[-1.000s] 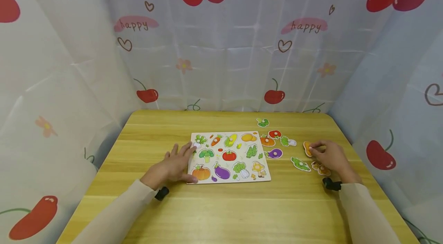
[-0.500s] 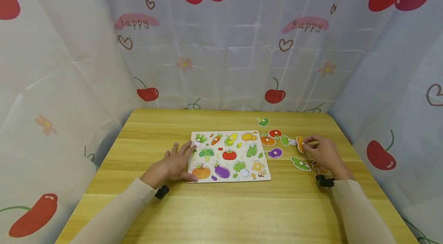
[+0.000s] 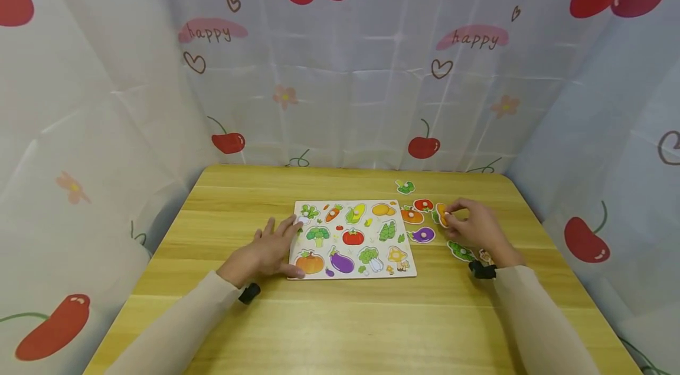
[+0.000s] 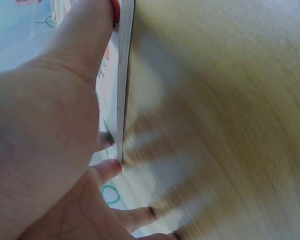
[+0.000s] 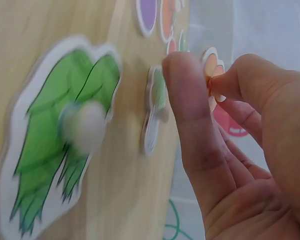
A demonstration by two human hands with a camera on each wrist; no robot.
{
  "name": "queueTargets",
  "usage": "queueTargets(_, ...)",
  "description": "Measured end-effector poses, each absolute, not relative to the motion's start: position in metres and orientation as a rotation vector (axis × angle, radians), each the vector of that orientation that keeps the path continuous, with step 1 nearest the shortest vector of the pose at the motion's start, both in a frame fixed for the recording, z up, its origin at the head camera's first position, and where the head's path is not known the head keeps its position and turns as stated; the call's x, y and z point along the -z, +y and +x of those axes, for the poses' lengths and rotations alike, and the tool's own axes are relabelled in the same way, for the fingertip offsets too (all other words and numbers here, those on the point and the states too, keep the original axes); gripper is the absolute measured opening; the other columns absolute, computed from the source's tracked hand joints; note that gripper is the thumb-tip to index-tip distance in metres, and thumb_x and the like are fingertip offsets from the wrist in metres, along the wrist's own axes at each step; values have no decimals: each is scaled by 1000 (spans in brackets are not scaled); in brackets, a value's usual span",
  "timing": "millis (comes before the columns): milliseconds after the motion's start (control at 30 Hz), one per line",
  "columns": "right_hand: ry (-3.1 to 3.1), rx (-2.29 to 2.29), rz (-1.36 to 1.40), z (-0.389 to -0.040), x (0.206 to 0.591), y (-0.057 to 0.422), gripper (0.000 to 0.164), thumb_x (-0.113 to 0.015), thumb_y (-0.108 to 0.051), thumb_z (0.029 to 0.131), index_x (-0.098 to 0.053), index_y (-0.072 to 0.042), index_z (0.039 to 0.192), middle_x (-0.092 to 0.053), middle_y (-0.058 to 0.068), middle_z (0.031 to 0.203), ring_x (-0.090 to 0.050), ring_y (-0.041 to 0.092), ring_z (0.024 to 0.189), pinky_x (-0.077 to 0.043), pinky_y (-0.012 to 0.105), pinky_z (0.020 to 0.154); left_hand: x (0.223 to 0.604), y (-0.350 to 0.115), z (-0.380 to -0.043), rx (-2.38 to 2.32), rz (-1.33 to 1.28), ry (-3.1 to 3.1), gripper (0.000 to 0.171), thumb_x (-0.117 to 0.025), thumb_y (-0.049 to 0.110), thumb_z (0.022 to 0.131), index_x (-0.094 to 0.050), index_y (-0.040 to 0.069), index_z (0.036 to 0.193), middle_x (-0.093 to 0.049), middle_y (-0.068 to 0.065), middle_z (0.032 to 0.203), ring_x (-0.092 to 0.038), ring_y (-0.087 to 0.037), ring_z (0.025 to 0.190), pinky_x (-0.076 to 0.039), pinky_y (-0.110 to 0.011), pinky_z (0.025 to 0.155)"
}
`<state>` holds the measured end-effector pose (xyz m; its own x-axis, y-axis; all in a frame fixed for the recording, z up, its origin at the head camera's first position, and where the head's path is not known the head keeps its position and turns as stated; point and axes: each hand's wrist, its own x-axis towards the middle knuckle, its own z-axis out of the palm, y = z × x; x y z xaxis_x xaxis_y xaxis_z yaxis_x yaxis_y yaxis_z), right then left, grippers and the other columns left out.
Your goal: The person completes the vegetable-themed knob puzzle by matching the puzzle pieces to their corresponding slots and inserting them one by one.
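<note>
carry: the flat, white-rimmed, orange-yellow two-lobed piece (image 3: 440, 215) looks tilted, so i should level it and keep it clear of the flat purple eggplant piece (image 3: 423, 235).
piece's place: above the pale wood-grained worktop (image 3: 340, 328), right of the white rectangular vegetable-printed board (image 3: 372, 238).
my right hand (image 3: 475, 227): fingers narrow, pinching the piece, pointing left.
my left hand (image 3: 268, 248): fingers spread over the board's left edge; light pressure should stop sliding.

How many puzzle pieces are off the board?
8: orange piece in the right fingers; bok choy partly behind; tomato, pumpkin, eggplant beside the board; broccoli farthest; green leaf piece, half-hidden mushroom near the wrist. Others may be covered.
</note>
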<state>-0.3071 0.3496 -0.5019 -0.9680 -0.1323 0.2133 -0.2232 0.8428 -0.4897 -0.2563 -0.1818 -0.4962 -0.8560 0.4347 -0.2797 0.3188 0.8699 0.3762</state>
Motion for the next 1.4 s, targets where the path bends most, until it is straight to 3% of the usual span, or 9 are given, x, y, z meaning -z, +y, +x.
queueTargets(133,-2867,-852,296,-312,502,339,14,-82,-17,110,-82,-6,117,-85,17,109,-67,16,73,-54,31,74,497,-182,-255,-459,554,2680,126,-91,59,97,-19,7,186,-7,-21,197,-8,-73,174,-19,-93,134)
queueTargets(300,-2871,-994,322,-317,502,326,14,-81,-16,111,-80,-5,119,-85,18,102,-78,14,70,-58,23,63,497,-182,-255,-465,548,2676,127,-91,60,97,-18,8,187,-6,-21,198,-7,-73,175,-19,-92,134)
queueTargets(600,-2853,-1018,346,-325,501,302,16,-82,-24,111,-81,-9,118,-84,22,123,-80,15,74,-60,24,70,497,-184,-254,-471,546,2672,126,-92,58,97,-19,7,186,-7,-21,197,-6,-73,175,-18,-93,134)
queueTargets(800,-2862,-1090,383,-333,504,285,21,-84,-29,111,-81,-9,119,-85,22,120,-87,25,79,-64,25,69,497,-184,-254,-467,558,2682,126,-92,58,97,-19,6,186,-7,-22,197,-6,-73,175,-18,-93,134)
queueTargets(933,-2858,-1043,438,-337,505,275,17,-86,-26,110,-84,-11,117,-85,16,112,-82,23,79,-62,25,69,498,-184,-255,-462,563,2687,127,-92,59,97,-19,6,186,-8,-22,197,-7,-73,174,-20,-93,133)
queueTargets(1100,-2862,-911,479,-343,507,262,13,-87,-26,109,-87,-15,117,-81,11,101,-61,18,75,-48,29,69,497,-183,-256,-455,563,2690,127,-91,60,97,-19,6,186,-8,-22,197,-7,-73,174,-20,-93,133)
queueTargets(1200,-2865,-879,490,-347,508,254,14,-86,-27,109,-88,-16,117,-80,10,94,-57,16,72,-44,30,67,496,-183,-256,-455,556,2690,127,-91,60,98,-19,6,186,-7,-21,197,-6,-73,174,-20,-93,134)
queueTargets(1400,-2885,-860,481,-352,511,241,11,-86,-26,109,-89,-16,115,-85,9,109,-59,17,76,-46,31,69,497,-183,-255,-458,555,2687,126,-91,60,98,-19,6,186,-8,-22,197,-6,-73,175,-20,-93,134)
